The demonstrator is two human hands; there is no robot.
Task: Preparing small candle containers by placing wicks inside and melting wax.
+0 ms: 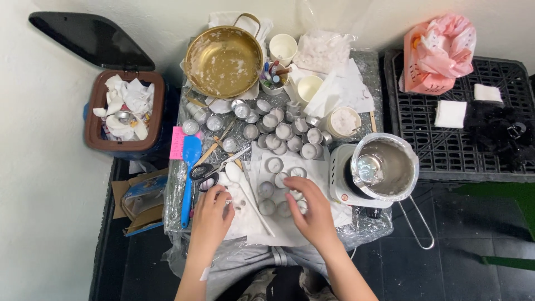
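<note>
Both hands work low on a small foil-covered tabletop (362, 226) crowded with small round metal candle cups. The left hand (213, 214) sits at about seven o'clock from the middle of the tabletop, its grip narrow, fingertips pinched around something small that cannot be made out, just below a pair of scissors (207, 170). The right hand (312, 212) lies at about five o'clock, fingers spread and curved over a cluster of cups (276, 187) standing on white paper (262, 228); its fingertips touch the cups nearest it, and whether it clasps one I cannot tell. A long white stick (257, 207) lies slanted between the two hands. At nine o'clock of the left hand a blue spatula (189, 178) lies lengthwise along the tabletop's edge. More cups (278, 129) crowd the middle, at twelve o'clock of the hands. A large brass pan (224, 60) stands at the far side, at eleven o'clock. At three o'clock a steel pot (384, 167) rests on a white hotplate (337, 175). Beyond the tabletop, at ten o'clock, an open bin (123, 111) holds crumpled white paper.
</note>
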